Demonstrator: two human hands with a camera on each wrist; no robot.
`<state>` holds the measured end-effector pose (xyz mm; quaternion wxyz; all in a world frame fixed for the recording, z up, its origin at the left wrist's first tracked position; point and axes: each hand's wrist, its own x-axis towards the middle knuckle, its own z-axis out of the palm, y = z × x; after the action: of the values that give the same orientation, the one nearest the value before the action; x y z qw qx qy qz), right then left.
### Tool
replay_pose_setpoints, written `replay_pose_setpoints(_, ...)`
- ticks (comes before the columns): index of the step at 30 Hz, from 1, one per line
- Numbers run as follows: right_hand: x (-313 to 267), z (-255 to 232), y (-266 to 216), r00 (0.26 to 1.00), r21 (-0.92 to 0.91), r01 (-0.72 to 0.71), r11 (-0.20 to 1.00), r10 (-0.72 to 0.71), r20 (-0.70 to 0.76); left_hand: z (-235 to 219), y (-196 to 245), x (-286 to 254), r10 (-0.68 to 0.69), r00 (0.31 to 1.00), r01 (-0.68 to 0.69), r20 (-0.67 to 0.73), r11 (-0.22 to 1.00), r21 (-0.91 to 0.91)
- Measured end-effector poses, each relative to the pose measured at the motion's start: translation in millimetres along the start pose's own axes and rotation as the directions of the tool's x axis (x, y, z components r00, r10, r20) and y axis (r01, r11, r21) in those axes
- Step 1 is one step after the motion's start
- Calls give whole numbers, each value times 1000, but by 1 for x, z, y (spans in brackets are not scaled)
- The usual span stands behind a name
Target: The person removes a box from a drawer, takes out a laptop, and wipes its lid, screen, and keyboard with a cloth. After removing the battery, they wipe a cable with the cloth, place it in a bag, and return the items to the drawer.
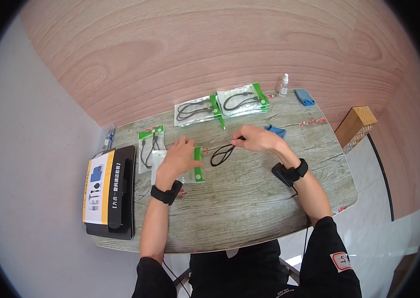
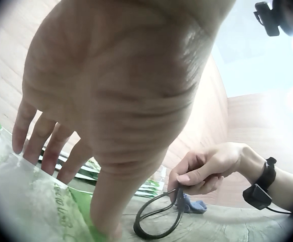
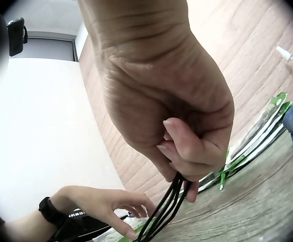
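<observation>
My right hand (image 1: 254, 138) grips a black cable (image 1: 221, 155) at one end, between curled fingers and thumb, and its loops hang down to the left. The right wrist view shows several black strands (image 3: 171, 209) coming out below the fingers. My left hand (image 1: 177, 158) is spread with straight fingers over a clear and green plastic bag (image 1: 198, 165). In the left wrist view its thumb comes down at the green strip of that bag (image 2: 60, 212). Beyond it, partly overlapped, lies another bag with a dark cable inside (image 1: 151, 141).
Bagged cables lie in two stacks, one at the back middle (image 1: 195, 111) and one to its right (image 1: 242, 99). A spray bottle (image 1: 284, 85), a blue pouch (image 1: 304, 97) and a blue cloth (image 1: 275, 131) are on the right. A black case with a printed sleeve (image 1: 113, 191) stands at the left edge.
</observation>
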<state>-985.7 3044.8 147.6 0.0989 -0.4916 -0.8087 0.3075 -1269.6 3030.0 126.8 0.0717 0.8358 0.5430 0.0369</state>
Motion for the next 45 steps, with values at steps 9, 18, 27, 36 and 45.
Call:
replay_pose_setpoints(9, -2, -1, -1, 1000, 33, -20, 999, 20, -11, -4, 8, 6, 9, 1000, -7, 5, 979, -204)
replay_pose_setpoints(18, 2, 2, 8, 999, 31, 18, 999, -17, -36, -12, 18, -13, -20, 947, -1, 321, 998, 63)
replay_pose_setpoints(27, -1, 0, 5, 997, 26, 27, 999, -25, -76, -7, 24, -8, -9, 952, 4, 307, 1000, 18)
replay_pose_setpoints(36, 0, 0, 5, 995, 45, 51, 998, -47, -93, -1, 28, -5, 69, 961, -66, 268, 998, -18)
replay_pose_setpoints(45, 1, -5, 14, 987, 100, 87, 991, -72, -144, -14, 20, -4, 160, 987, -153, 32, 975, -163)
